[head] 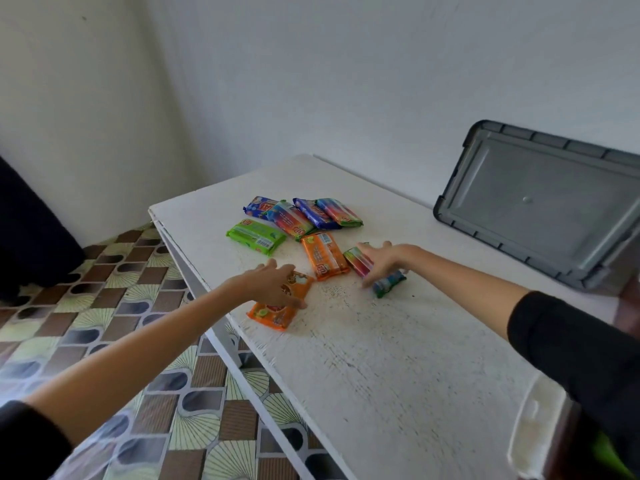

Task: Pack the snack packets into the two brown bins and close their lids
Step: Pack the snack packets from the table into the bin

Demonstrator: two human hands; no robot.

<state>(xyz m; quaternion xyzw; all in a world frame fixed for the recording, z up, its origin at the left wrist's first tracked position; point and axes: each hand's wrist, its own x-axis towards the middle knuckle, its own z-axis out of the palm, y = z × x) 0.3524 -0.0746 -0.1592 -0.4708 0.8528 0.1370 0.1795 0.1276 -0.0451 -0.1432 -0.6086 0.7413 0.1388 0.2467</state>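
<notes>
Several snack packets lie on the white table. My left hand closes over the top of an orange packet near the table's left edge. My right hand grips a rainbow-striped packet whose green end sticks out below the fingers. Between my hands lies a second orange packet. Farther back are a green packet, two blue packets and two rainbow packets. A brown bin shows at the right edge with its grey lid standing open.
A second bin with a pale rim sits at the bottom right, something green inside it. The table's left edge drops to a patterned tile floor. A dark object stands at the far left by the wall.
</notes>
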